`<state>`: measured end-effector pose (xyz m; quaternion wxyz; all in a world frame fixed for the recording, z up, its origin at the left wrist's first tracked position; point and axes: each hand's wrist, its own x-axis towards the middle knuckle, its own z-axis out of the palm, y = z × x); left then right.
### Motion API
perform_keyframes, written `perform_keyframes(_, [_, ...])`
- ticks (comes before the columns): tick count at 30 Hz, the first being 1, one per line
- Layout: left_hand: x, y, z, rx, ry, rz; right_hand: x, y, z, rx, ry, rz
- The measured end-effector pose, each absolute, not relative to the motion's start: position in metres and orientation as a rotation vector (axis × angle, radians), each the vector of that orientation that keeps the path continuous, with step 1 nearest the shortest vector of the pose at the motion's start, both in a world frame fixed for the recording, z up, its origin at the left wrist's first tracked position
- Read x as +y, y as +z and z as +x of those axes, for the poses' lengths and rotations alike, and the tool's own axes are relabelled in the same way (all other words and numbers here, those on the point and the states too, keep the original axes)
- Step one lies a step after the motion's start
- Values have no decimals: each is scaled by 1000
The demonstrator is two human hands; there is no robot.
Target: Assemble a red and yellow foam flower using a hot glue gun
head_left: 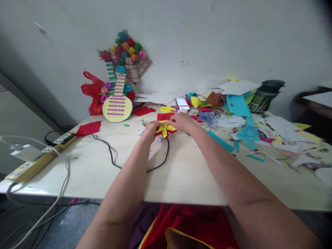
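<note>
A yellow and red paper flower (165, 132) with pointed petals is held between my two hands over the middle of the table. My left hand (150, 129) is closed on its left side, fingers at the petals. From the right, my right hand (182, 122) pinches its upper right edge with curled fingers. Just behind the hands lie a red sheet (166, 117) and a yellow cut-out shape (167, 109). A crumpled white thing (140, 128) shows beside my left hand, partly hidden by it. A black cable (168, 152) runs beneath the flower.
A yellow power strip (38, 162) with cables lies at left. Against the wall stand a guitar-shaped craft (118, 108), paper flowers (127, 48) and a red plastic bag (93, 91). Paper scraps (275, 129), purple string (209, 118), a phone (182, 103) and a dark bottle (267, 97) sit at right.
</note>
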<state>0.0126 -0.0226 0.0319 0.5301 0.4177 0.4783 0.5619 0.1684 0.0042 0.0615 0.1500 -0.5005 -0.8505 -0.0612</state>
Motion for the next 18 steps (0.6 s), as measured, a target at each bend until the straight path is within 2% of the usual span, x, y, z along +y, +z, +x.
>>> perform_keyframes(18, [-18,29,11,1109,1342,1002,-5,66,165,-2457,-235,-1434])
